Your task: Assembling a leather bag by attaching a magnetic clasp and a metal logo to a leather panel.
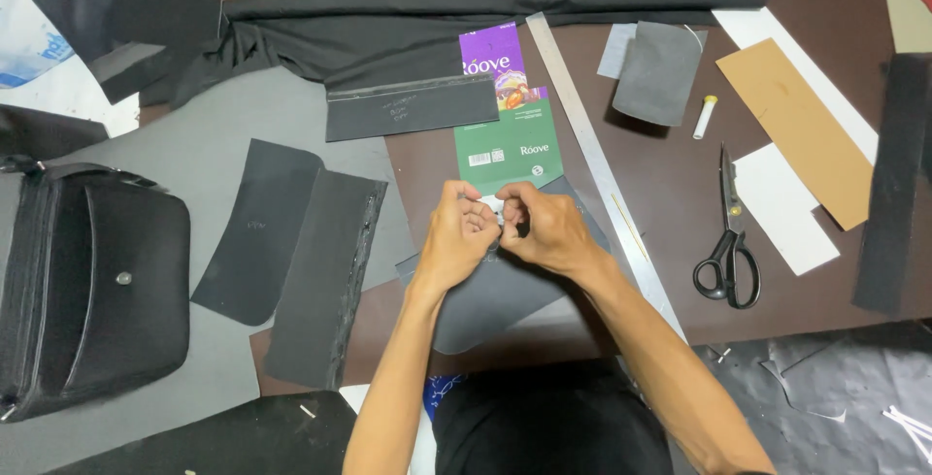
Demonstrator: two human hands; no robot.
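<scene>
A: What are the hands doing?
B: At centre frame, the left hand (464, 232) and right hand (544, 230) are both pinched shut on a small white piece (490, 205), over a grey cut panel (505, 291) on the worktop (680, 194).
A: Nearby?
B: A steel ruler (597, 160) just right; scissors (728, 242) further right.

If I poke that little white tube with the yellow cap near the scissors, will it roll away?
Probably yes. The small white tube looks round and lies on its side on the flat brown table, so a nudge across it should set it rolling. It looks light, so it may go far. The scissors lie apart from it and likely wouldn't stop it.
</scene>
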